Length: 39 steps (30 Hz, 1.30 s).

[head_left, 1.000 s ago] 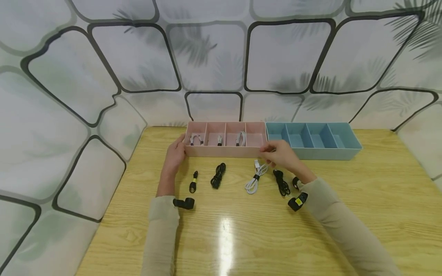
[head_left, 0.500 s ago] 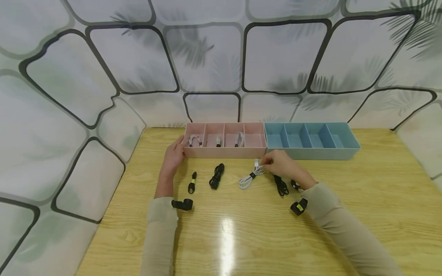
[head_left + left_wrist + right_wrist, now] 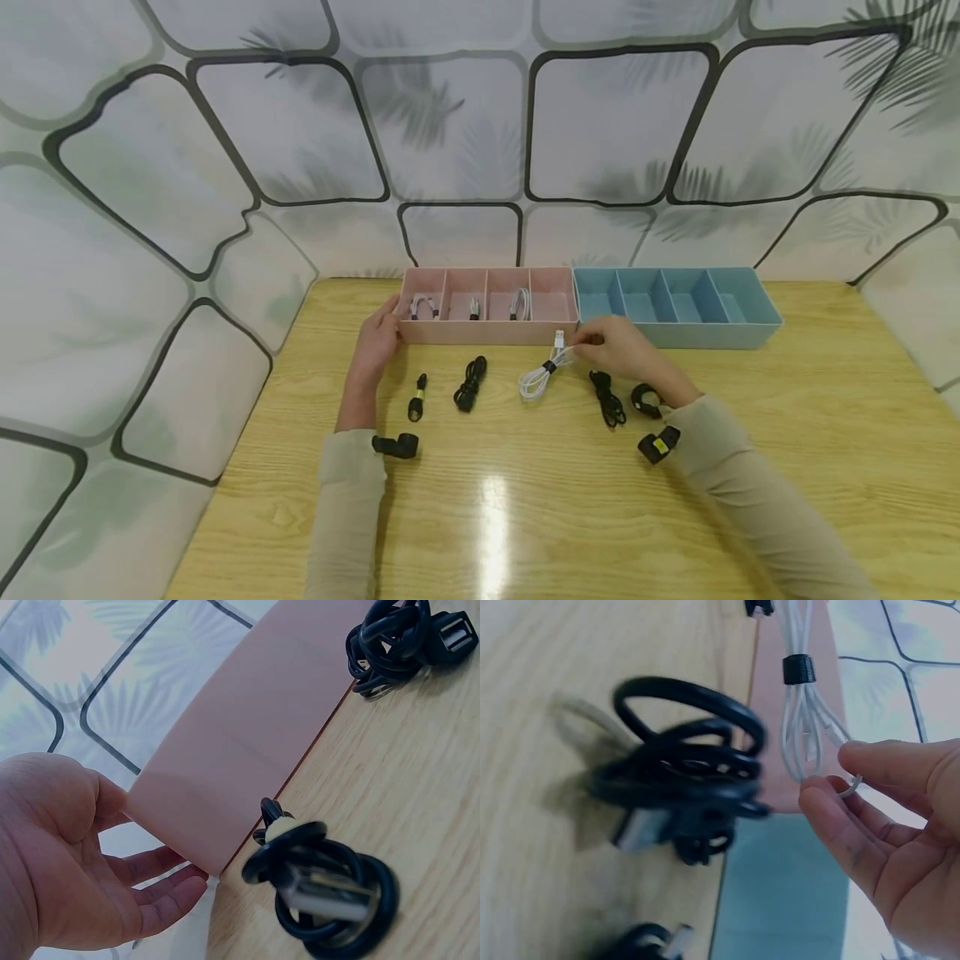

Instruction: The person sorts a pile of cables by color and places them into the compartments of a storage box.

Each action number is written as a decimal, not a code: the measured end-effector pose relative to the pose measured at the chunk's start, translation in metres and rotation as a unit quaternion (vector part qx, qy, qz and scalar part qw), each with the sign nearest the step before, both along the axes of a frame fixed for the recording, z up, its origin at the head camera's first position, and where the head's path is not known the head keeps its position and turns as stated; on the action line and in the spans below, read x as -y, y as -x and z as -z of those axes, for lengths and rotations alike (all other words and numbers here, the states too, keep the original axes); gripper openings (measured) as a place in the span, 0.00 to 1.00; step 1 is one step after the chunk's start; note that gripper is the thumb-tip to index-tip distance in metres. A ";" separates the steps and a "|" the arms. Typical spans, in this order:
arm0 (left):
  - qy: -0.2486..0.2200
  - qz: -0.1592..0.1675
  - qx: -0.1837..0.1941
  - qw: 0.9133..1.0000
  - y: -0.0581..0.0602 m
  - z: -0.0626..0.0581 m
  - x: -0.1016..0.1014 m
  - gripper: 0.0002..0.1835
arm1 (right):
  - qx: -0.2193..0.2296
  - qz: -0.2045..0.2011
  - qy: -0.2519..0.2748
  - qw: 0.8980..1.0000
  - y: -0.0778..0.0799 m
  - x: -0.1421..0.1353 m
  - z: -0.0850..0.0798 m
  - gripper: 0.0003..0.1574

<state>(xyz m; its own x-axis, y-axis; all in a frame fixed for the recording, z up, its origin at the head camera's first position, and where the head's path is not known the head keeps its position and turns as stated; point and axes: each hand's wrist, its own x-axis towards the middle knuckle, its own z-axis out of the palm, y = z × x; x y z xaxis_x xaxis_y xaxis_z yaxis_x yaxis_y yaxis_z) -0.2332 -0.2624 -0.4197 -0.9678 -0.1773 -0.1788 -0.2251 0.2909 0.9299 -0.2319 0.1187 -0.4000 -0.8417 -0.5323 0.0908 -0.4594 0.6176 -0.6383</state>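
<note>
My left hand [image 3: 377, 343] holds the left end of a pink divided box [image 3: 487, 333]; in the left wrist view its thumb and fingers touch the end wall [image 3: 176, 840]. Between right thumb and fingers, my right hand [image 3: 617, 346] pinches the loop end of a bundled white USB cable [image 3: 536, 382], bound by a black strap [image 3: 799, 669]. This cable is raised off the table, in front of the pink box's right part. Three pink compartments hold a short white cable [image 3: 424, 307], a small cable piece [image 3: 475, 308] and a coiled white cable [image 3: 521, 303].
A blue divided box [image 3: 705, 336] adjoins the pink one on the right. Black cables lie along the wooden table [image 3: 450, 500]: a short one [image 3: 416, 398], a bundled one [image 3: 470, 385], another [image 3: 608, 400] and a coil [image 3: 646, 400] near the right wrist. A patterned backdrop stands behind.
My right hand has come down from the pink box's corner to the white USB cable, taken hold of it and lifted it slightly. The left hand stays at the box's end.
</note>
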 end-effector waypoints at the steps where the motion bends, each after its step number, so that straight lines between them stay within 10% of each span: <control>1: -0.002 -0.001 -0.001 1.000 0.000 0.000 0.000 0.30 | -0.002 0.003 0.007 1.000 0.000 0.000 -0.003 0.08; 19: 0.007 0.001 -0.008 1.000 -0.001 0.007 0.008 0.29 | -0.060 0.150 0.082 0.983 0.036 -0.011 -0.026 0.13; 39: -0.004 0.004 -0.002 1.000 0.002 0.005 0.006 0.29 | -0.078 0.114 -0.027 0.990 0.074 0.016 -0.036 0.15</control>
<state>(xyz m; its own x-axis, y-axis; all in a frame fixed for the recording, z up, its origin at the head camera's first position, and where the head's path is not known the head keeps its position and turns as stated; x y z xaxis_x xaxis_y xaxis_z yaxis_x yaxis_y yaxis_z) -0.2348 -0.2684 -0.4252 -0.9698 -0.1682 -0.1769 -0.2196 0.2842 0.9333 -0.3060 0.1024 -0.3640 -0.9183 -0.3386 0.2050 -0.3949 0.7477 -0.5339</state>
